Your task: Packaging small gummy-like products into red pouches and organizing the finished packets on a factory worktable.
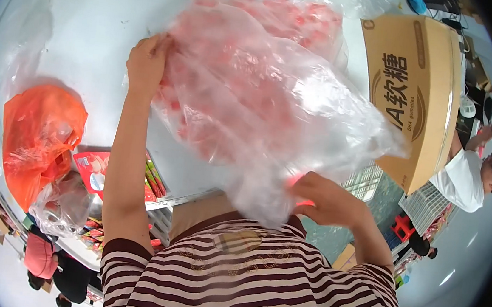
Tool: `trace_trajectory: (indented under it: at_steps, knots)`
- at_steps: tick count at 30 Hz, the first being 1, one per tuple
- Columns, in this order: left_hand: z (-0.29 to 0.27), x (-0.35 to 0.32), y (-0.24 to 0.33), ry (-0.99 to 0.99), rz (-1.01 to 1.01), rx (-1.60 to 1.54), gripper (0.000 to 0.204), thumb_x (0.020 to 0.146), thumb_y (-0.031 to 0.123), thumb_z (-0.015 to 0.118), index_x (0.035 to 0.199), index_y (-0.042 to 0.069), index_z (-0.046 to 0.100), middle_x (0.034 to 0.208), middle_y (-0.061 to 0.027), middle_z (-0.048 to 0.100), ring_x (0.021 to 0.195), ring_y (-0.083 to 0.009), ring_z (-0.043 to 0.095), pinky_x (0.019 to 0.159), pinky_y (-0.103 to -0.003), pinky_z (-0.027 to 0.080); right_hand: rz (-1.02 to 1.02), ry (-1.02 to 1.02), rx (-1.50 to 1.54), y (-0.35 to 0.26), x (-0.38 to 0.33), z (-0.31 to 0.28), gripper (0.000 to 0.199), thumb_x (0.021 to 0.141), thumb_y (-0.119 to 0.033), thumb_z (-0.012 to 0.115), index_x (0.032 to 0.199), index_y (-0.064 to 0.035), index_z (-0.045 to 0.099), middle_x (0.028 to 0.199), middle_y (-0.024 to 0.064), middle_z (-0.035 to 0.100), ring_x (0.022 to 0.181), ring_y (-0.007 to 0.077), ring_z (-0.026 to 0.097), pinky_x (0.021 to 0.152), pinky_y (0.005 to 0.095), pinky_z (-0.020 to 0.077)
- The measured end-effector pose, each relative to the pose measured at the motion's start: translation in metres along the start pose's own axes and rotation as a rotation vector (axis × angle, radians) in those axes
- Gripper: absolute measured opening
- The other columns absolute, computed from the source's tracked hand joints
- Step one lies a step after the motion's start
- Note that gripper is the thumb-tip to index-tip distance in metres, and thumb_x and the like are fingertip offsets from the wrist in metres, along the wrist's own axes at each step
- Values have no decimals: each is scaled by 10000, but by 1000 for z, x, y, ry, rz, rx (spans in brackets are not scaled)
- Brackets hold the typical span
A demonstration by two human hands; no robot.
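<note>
A large clear plastic bag (pixel 247 82), filled with many small red-and-white pieces too blurred to name, lies on the white table in front of me. My left hand (pixel 147 62) is closed on the bag's left edge, its fingertips partly hidden against the plastic. The loose, crumpled end of the bag reaches toward my chest and to the right. Beside that end is my right hand (pixel 328 199), fingers bent and closed round something pinkish red, mostly hidden by the fingers and the film.
A brown cardboard carton (pixel 422 106) stands right of the bag. Left on the white table (pixel 99 36) sit an orange plastic bag (pixel 41 138) and a red pouch (pixel 93 167). White wire baskets (pixel 426 205) stand at the right. Other people are nearby on both sides.
</note>
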State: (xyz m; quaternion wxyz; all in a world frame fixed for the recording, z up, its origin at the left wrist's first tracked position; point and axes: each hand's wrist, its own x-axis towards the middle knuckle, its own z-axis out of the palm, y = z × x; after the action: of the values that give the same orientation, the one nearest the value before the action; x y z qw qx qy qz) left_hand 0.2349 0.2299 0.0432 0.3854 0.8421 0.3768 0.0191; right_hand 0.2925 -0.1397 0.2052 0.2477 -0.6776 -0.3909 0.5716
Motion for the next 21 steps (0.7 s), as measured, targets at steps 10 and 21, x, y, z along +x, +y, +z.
trace_trajectory:
  at_steps: [10,21]
  knots:
    - [-11,-13,46,145,-317,-596,216,919,235,514,843,55,607,638,59,437,605,-45,388,564,-209,351,613,975,-346,70,139,-174,402,861,-293,590,1167,-36,540,1082,149,595,991,222,567,872,274,417]
    - [-41,6,87,203,57,-1118,152,939,145,450,942,25,543,956,-38,607,856,-115,560,776,-261,456,-295,1211,616,97,141,-216,227,908,-248,499,990,-60,595,840,34,615,748,158,567,686,293,451]
